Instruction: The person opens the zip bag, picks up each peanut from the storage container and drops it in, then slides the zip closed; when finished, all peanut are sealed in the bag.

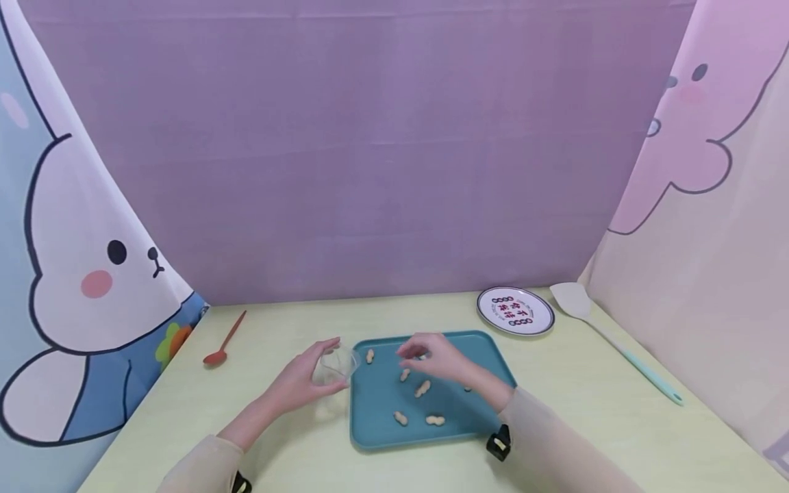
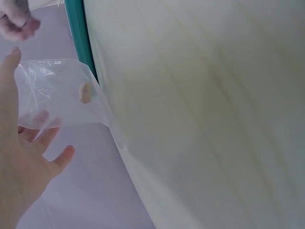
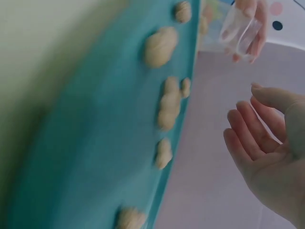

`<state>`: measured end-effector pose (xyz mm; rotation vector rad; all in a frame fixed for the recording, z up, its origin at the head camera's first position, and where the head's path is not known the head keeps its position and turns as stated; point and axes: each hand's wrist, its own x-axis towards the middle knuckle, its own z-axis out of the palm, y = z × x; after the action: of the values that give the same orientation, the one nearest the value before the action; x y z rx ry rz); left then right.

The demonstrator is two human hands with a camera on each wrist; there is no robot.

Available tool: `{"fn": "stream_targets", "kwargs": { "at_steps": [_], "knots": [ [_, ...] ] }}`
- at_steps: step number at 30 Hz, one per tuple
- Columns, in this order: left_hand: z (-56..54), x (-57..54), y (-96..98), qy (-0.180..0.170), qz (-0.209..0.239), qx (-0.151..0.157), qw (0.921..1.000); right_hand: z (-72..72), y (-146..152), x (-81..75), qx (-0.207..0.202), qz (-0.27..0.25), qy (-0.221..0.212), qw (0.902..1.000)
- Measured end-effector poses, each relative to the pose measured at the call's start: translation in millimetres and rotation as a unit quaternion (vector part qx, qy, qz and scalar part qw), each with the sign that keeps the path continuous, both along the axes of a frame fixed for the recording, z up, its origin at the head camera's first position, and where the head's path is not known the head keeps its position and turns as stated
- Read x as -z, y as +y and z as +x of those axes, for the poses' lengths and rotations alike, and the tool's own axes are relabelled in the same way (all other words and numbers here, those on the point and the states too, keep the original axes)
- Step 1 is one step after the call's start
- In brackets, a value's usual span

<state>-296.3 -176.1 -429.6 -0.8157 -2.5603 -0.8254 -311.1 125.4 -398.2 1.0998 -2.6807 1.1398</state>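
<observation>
While one peanut seems bagged, more peanuts remain on tray.
Left hand grips clear bag; right hand (half-open) is empty.

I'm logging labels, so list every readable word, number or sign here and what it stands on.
No legible text.
White plate: red characters, too small and blurred to read.
Same plate: tiny marks beside them, possibly lettering, also unreadable.
Tray, clear container: no text visible.

Red characters are printed in the middle of the white plate, with finer dark lettering beside them; all are too small and blurred to be read with certainty.
</observation>
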Motion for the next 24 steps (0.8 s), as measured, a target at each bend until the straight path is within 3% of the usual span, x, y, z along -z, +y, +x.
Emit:
{"fn": "stream_targets", "kwargs": {
  "at_steps": [15,24],
  "knots": [
    [-2.1,1.6,-0.9,-0.004,-0.006,0.007,0.9999,2.2,33.3,23.2,-0.019,0.066,-0.093,0.9933],
    [-1.7,1.3,-1.0,0.0,-0.013,0.005,0.9999,0.4,37.3,27.9,-0.005,0.082,-0.07,0.9942]
  ]
}}
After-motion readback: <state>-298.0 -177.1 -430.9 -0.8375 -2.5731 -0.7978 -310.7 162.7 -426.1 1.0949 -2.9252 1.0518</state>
